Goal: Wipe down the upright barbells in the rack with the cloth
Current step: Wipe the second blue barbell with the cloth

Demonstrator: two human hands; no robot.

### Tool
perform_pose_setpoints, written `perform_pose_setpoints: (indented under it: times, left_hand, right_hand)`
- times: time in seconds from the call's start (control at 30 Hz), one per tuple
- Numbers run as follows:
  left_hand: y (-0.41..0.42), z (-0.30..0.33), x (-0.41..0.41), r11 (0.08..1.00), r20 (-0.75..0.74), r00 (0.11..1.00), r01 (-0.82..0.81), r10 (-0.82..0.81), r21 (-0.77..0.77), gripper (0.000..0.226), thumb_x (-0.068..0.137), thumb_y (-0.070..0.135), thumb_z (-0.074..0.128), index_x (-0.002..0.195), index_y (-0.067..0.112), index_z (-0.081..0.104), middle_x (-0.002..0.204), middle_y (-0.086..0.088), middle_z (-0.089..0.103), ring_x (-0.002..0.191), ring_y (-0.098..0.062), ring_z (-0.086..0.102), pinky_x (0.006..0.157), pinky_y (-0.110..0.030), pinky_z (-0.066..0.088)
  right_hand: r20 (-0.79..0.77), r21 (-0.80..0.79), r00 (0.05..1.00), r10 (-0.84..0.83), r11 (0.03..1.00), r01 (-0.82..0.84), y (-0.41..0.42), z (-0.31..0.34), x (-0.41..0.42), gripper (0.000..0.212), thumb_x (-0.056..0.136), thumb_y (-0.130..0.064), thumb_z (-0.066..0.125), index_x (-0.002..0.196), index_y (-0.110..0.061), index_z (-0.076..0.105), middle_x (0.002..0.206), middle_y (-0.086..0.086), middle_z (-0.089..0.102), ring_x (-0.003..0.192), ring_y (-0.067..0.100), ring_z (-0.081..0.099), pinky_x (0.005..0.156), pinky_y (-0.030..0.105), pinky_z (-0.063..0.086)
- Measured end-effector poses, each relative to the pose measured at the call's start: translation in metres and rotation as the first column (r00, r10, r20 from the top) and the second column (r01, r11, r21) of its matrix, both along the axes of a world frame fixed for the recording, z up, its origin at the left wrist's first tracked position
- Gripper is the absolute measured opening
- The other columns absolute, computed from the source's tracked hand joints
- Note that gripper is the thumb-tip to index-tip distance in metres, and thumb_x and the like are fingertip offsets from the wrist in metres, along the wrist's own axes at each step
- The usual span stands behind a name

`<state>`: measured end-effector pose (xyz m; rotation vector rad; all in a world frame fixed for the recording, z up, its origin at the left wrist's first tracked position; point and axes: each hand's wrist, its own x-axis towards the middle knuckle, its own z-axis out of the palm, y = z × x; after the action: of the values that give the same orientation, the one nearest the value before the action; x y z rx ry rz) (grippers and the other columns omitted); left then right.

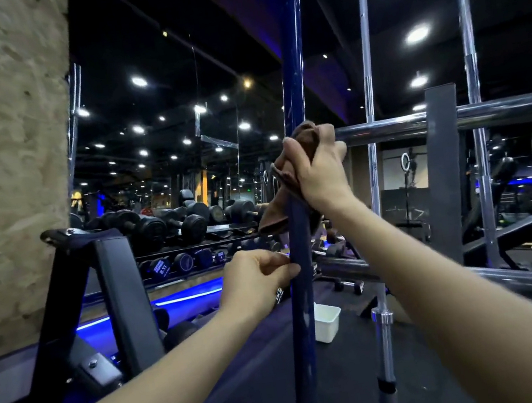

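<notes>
Head view: a blue bar [286, 62] stands upright in the middle, running from the top edge down past the bottom. The right hand [316, 168] is wrapped round it at about mid-height, fingers curled and clamped on a brown cloth [283, 178] bunched against the bar (a loose flap hangs down on the bar's left side). Lower down, the left hand [255, 279] pinches the bar between thumb and curled fingers. To the right stand two chrome bars, one near [368, 84] and one farther [467, 36], behind the rack's horizontal rail [501, 112]. A white tub [326, 324] sits on the dark floor just right of the blue bar. Dumbbells [189, 227] line a shelf at the left, beside a padded bench [116, 290].
</notes>
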<state>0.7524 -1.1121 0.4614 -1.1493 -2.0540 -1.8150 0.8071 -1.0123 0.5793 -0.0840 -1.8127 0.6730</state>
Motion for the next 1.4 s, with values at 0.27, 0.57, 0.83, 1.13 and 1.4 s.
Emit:
perform_pose_setpoints:
  times: [0.27, 0.57, 0.83, 1.13, 1.4]
  left_hand:
    - [-0.011, -0.047, 0.007, 0.941, 0.283, 0.899, 0.300, -0.333, 0.154, 0.026, 0.098, 0.004, 0.042, 0.090, 0.008, 0.067, 0.087, -0.011, 0.067, 0.078, -0.014, 0.064, 0.064, -0.017, 0.053]
    - [-0.011, -0.037, 0.003, 0.949, 0.329, 0.890, 0.300, -0.316, 0.099, 0.028, 0.101, 0.023, 0.040, 0.103, 0.011, 0.066, 0.103, -0.004, 0.071, 0.095, -0.014, 0.063, 0.073, -0.021, 0.046]
    - [-0.010, -0.057, 0.003, 0.933, 0.345, 0.867, 0.340, -0.360, 0.118, 0.032, 0.102, 0.024, 0.038, 0.095, 0.006, 0.063, 0.086, -0.010, 0.061, 0.076, -0.015, 0.054, 0.063, -0.019, 0.044]
    - [-0.015, -0.070, 0.012, 0.932, 0.373, 0.863, 0.361, -0.342, 0.021, 0.039, 0.102, 0.033, 0.035, 0.099, 0.013, 0.068, 0.096, 0.000, 0.071, 0.086, -0.014, 0.064, 0.075, -0.025, 0.042]
    - [-0.012, -0.079, 0.010, 0.939, 0.442, 0.830, 0.326, -0.340, 0.110, 0.038, 0.101, 0.036, 0.036, 0.092, 0.017, 0.068, 0.076, 0.007, 0.069, 0.073, -0.008, 0.060, 0.074, -0.026, 0.044]
  right_hand:
    - [0.194, 0.030, 0.968, -0.159, 0.987, 0.156, -0.007, -0.144, 0.011, 0.051, 0.092, -0.048, 0.048, 0.130, -0.020, 0.028, 0.110, -0.005, 0.020, 0.108, 0.037, 0.053, 0.078, 0.043, 0.043]
    - [0.115, 0.050, 0.961, -0.253, 0.967, 0.249, -0.007, -0.035, 0.007, 0.041, 0.096, -0.049, 0.042, 0.123, -0.021, 0.029, 0.123, 0.008, 0.028, 0.101, 0.039, 0.055, 0.081, 0.046, 0.043]
    - [0.217, 0.029, 0.945, -0.244, 0.969, 0.244, -0.011, -0.161, 0.010, 0.053, 0.094, -0.043, 0.048, 0.136, -0.019, 0.028, 0.124, 0.006, 0.026, 0.110, 0.036, 0.053, 0.075, 0.045, 0.045]
    - [0.149, 0.031, 0.956, -0.253, 0.967, 0.251, -0.007, -0.111, 0.006, 0.041, 0.095, -0.049, 0.044, 0.120, -0.020, 0.029, 0.121, 0.009, 0.029, 0.098, 0.041, 0.057, 0.078, 0.052, 0.046]
    - [0.246, 0.000, 0.952, -0.183, 0.982, 0.189, -0.010, -0.198, 0.014, 0.052, 0.094, -0.043, 0.048, 0.136, -0.019, 0.029, 0.124, 0.006, 0.027, 0.107, 0.038, 0.054, 0.076, 0.046, 0.045]
